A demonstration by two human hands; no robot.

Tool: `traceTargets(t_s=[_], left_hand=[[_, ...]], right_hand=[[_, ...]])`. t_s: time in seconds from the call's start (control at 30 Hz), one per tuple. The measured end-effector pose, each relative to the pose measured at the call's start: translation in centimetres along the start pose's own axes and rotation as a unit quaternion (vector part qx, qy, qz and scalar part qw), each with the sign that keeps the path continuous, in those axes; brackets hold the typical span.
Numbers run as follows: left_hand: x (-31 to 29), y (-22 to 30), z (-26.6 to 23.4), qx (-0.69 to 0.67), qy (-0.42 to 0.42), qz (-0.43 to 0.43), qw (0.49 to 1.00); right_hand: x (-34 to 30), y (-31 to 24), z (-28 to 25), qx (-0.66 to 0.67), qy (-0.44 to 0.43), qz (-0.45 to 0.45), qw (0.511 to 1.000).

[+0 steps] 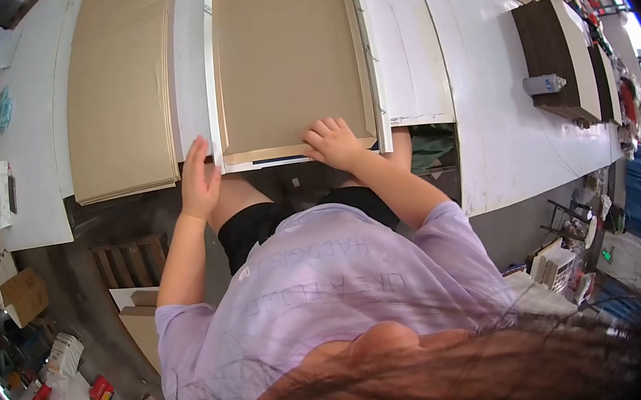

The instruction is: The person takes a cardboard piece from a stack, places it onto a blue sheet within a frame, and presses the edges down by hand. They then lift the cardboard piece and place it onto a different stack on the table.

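The left hand (201, 187) is open, fingers loosely extended away from the body, beside the near left corner of a long, shallow cardboard tray; whether it touches the white left wall (213, 84) is unclear. The right hand (331, 144) has curled fingers at the tray's near edge, right of centre; whether they grip or only press cannot be told. The brown tray (287, 67) lies between the hands, stretching away beyond them. Good handling here would probably mean bracing the corner with the left palm while the right fingers work evenly along the edge, without bowing the thin board. Left of the left hand lies a stack of flat brown sheets (120, 89). Well right of the right hand, a spray can (544, 84) lies against dark brown boards (545, 41).
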State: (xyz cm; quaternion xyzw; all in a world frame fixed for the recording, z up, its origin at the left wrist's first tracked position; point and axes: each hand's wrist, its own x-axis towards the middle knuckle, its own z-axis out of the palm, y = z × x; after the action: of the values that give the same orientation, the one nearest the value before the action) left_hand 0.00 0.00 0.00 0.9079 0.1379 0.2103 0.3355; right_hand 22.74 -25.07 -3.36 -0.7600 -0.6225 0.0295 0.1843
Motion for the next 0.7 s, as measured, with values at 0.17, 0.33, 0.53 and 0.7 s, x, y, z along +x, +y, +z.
traceTargets(t_s=[0.17,0.33,0.53,0.7], left_hand=[[1.3,2.6,-0.6,0.004,-0.132,0.038,0.991],[4.5,3.1,-0.2,0.124,-0.225,0.072,0.964],[7.0,-2.1,-4.2,0.163,-0.063,0.143,0.974],[11.7,1.7,-6.2,-0.013,0.019,0.106,0.994]], right_hand=[[-0.8,-1.2,3.2,-0.066,0.030,-0.055,0.996],[0.1,-1.0,-1.3,-0.064,0.035,-0.005,0.997],[2.8,-3.7,-12.8,-0.053,0.103,0.019,0.993],[-3.1,3.9,-17.1,0.136,0.340,0.119,0.923]])
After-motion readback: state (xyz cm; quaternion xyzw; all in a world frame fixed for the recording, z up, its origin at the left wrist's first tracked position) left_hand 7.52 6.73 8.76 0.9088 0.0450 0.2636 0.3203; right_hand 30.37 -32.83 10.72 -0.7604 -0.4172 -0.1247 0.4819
